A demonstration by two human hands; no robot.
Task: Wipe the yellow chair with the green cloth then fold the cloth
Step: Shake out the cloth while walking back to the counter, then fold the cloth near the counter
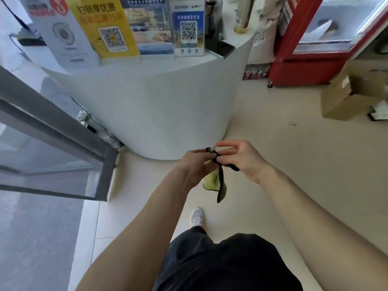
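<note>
- Lower centre of the frame: the person's dark trousers [226,263], nearest the camera, with a white shoe [197,217] on the floor just beyond; both bare forearms run upward from here to the middle of the frame.
- Left hand [194,164]: its grip is closed on the upper edge of the green cloth [216,183], fingers curled round the dark hem.
- Right hand [241,158]: thumb and forefinger pinch the same hem just beside the left hand; the remaining fingers are loosely spread.
- Green cloth: held in the air between the two hands, middle of the frame, its free part hanging below them, pale green with a dark border.
- Step in hand, as judged: folding. No yellow chair is in view; whether wiping is done cannot be told.
- Next move, as judged: bring the corners together and square the edges.
- Beyond: a white curved table [159,114] bearing printed signs [189,28], upper centre; a red cabinet [310,66] and a cardboard box [348,95], upper right.
</note>
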